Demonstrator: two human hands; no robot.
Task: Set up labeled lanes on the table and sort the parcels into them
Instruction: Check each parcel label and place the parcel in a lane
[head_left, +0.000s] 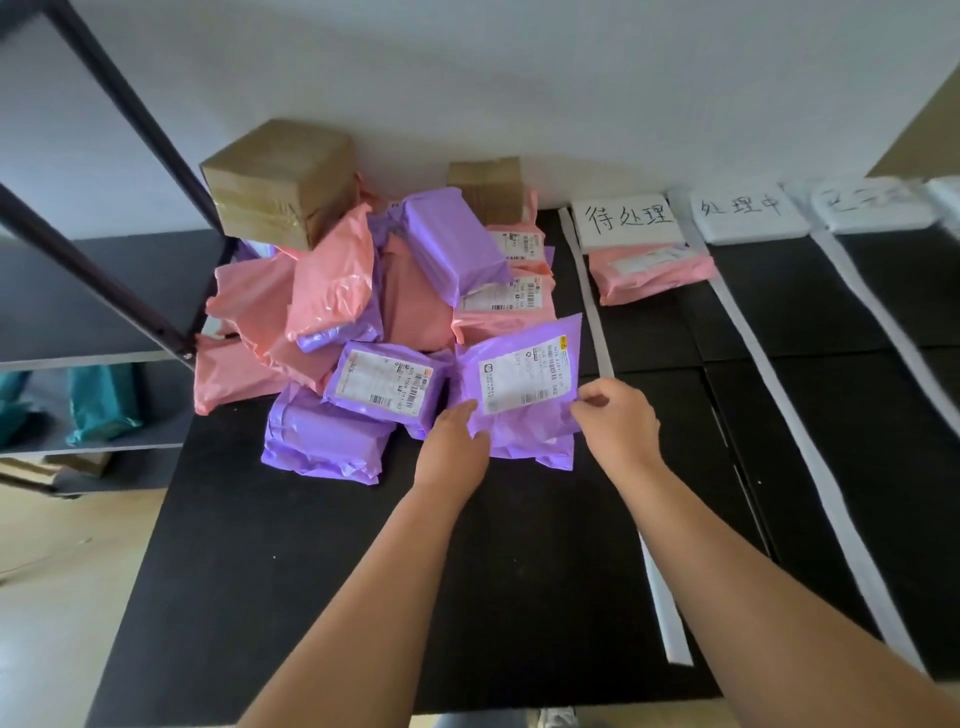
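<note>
Head view, frame centre: left hand (453, 441) and right hand (615, 415) pinch opposite lower edges of flat purple plastic mailer (519, 384), white label up, over black bench (311, 571).

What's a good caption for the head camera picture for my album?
Both hands lift a purple parcel from the pile.

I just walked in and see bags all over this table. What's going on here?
A person is sorting parcels. Both hands, the left hand and the right hand, grip a purple parcel at the near edge of a pile of pink and purple bags with two cardboard boxes behind. To the right, white strips divide the black table into lanes headed by handwritten label cards. So far only one pink parcel lies in the first lane.
</note>
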